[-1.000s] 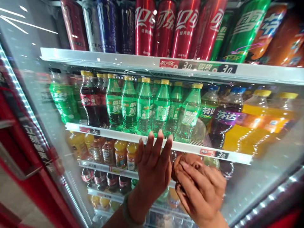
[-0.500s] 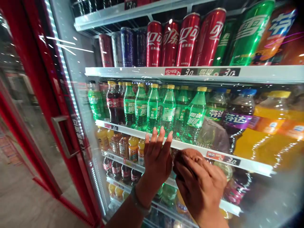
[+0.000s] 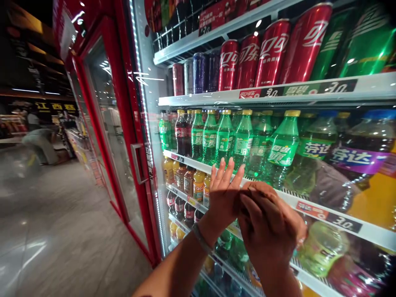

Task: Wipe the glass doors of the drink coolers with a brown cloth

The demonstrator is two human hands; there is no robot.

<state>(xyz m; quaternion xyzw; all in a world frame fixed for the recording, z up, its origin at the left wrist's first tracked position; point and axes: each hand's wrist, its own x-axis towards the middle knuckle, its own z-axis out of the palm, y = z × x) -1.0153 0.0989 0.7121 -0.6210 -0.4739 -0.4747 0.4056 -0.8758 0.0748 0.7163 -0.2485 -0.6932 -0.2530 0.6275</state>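
Note:
My left hand (image 3: 225, 196) is raised in front of a glass-fronted drinks cooler, with fingers spread and a band (image 3: 201, 238) around the wrist. My right hand (image 3: 268, 231) is closed, its fingers curled beside the base of my left hand. A brown rounded shape shows at the top of those curled fingers; I cannot tell what it is. Beyond both hands stand green soda bottles (image 3: 243, 142) with yellow caps. The white shelf edge (image 3: 198, 165) runs behind my left fingers. Whether either hand touches the cooler is unclear.
Red cans (image 3: 274, 51) line the shelf above. Juice bottles (image 3: 199, 185) stand below. At right are purple-labelled bottles (image 3: 359, 159). A red door frame (image 3: 123, 123) with a metal handle (image 3: 138, 163) is on the left. Grey floor (image 3: 77, 231) stretches left, with a bent-over person (image 3: 43, 142) far off.
The view has swung left, so the cooler sits further right and more floor and shop show. My left hand stays spread and my right hand stays curled close beside it.

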